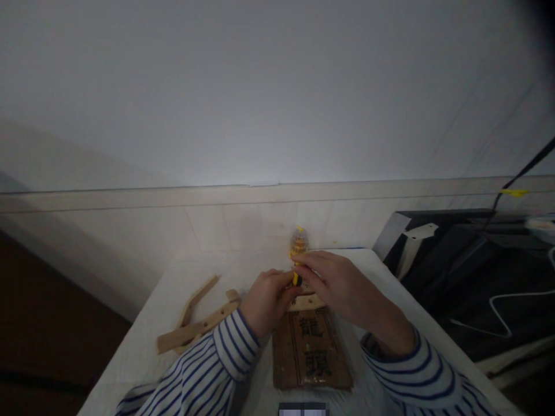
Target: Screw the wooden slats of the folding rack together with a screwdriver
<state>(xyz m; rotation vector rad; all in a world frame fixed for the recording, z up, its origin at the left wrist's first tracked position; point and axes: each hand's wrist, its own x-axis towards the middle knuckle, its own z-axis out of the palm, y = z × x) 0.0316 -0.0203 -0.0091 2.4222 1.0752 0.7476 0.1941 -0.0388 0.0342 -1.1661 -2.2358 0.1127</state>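
At nine o'clock lie pale drilled wooden strips; the left hand has an unclear grip; a small yellow-and-black object, twelve o'clock from the brown lettered packet, is pinched by the right hand. Likely a fitting step, next calling for steady alignment.

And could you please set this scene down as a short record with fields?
right hand: fingers on a yellow-and-black item
left hand: beside that item, exact grip unclear
near hands: pale wooden piece, brown board with dark characters
behind hands: yellowish object, blurred
left side: several wooden parts, overlapping
surface: white table
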